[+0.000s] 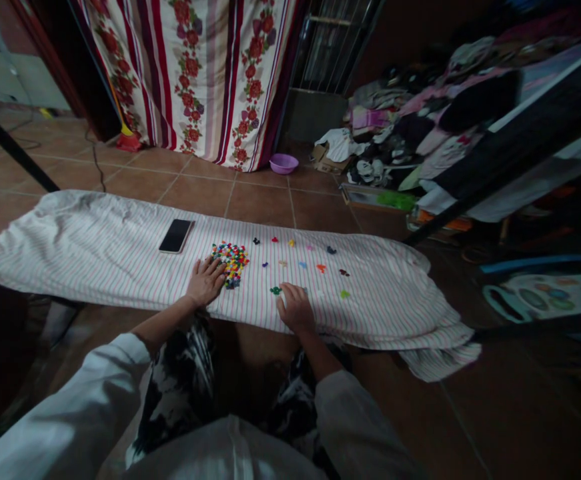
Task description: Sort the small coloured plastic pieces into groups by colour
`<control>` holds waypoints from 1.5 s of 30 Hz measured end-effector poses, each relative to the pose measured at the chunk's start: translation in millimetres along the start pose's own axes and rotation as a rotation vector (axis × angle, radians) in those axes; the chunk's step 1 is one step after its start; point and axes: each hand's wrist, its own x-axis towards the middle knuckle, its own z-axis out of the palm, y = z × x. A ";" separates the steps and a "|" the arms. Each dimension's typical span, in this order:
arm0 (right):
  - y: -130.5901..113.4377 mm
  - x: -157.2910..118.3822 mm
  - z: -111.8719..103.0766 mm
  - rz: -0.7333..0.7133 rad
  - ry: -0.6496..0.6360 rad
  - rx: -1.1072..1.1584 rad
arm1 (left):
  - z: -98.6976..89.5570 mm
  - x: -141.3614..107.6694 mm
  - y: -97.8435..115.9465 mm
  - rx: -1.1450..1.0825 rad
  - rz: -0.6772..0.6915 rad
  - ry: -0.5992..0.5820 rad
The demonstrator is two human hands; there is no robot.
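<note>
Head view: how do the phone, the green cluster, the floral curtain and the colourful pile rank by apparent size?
1. Floral curtain, though farthest away
2. Colourful pile, partly under fingers
3. Phone
4. Green cluster

Left hand point(206, 281) at a multicoloured pile point(236, 257), right hand point(297, 309) just beside green pieces point(275, 291), striped cloth point(105, 247) beneath.

Cloth point(115, 260): off-white, thin pink and green stripes.
Heap of small pieces point(234, 259): multicoloured; red, yellow, green, white, blue.
Single-colour lots: black cluster point(256, 241), red cluster point(275, 239), yellow cluster point(291, 243), pink cluster point(310, 247), navy cluster point(265, 265), light-blue cluster point(303, 265), orange cluster point(321, 268), dark-brown cluster point(344, 273), dark-green cluster point(275, 291), lime-green cluster point(345, 294).
Phone point(176, 236): black screen, pale rim.
Curtain point(210, 80): white, maroon stripes, red floral bands.
Basin point(283, 164): plain purple.
Sleeve point(110, 380): plain, pale.
Trousers point(173, 393): black-and-white blotches.
Floor tiles point(257, 201): reddish brown, paler joints.
</note>
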 end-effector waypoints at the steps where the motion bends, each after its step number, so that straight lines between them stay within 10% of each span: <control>1: 0.1 -0.3 0.4 0.001 0.001 -0.002 | -1.5 -2.4 -4.3 -0.002 0.014 0.005; 12: 2.2 -1.0 1.6 0.006 -0.014 -0.010 | -8.3 -6.0 -31.3 -0.166 0.083 0.055; 20: 0.1 1.0 -2.6 -0.001 -0.028 0.010 | -13.2 8.3 -36.5 -0.116 -0.313 0.201; 37: 2.4 0.7 -1.6 -0.002 -0.045 -0.009 | -11.5 46.5 -58.2 -0.160 -0.624 0.178; 45: 2.0 0.5 -2.3 -0.009 -0.031 -0.020 | -11.1 68.2 -66.4 -0.169 -0.569 0.062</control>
